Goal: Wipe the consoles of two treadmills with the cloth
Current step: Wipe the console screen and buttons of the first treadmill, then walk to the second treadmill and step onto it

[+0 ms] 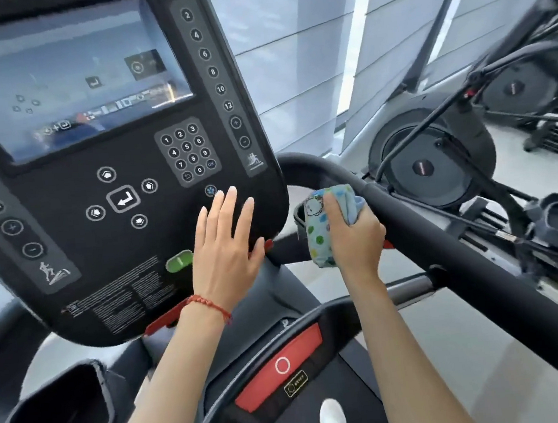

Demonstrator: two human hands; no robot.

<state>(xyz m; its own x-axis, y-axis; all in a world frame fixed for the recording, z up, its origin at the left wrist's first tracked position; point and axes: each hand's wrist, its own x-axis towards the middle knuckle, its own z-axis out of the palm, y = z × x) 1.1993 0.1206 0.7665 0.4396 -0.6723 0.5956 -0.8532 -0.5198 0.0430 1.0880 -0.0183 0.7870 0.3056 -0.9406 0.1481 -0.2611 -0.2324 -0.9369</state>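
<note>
While my left hand (227, 247) lies flat with straight fingers against the lower right corner of the treadmill console (121, 200), my right hand (354, 234) hangs just off the console's right edge, its grip clamped round the cloth (320, 227). The cloth is pale blue with coloured dots and is bunched into a wad; it sits between the console's edge and the black curved handrail (409, 218), near both, and I cannot tell whether it touches either. My left fingertips (232, 192) reach up just below the number keypad (188, 151), and the heel of that hand covers part of the green button (177, 260) near the console's bottom edge. A red cord bracelet (208, 305) circles my left wrist. Above, the console's screen (64, 79) fills its upper part, with a column of numbered keys (213, 71) along the right edge. Below the console, a red stop bar (280, 366) crosses the front handle, and one white shoe (332, 422) stands on the belt. Off to the right, past the handrail, stand elliptical machines (430, 161).
</note>
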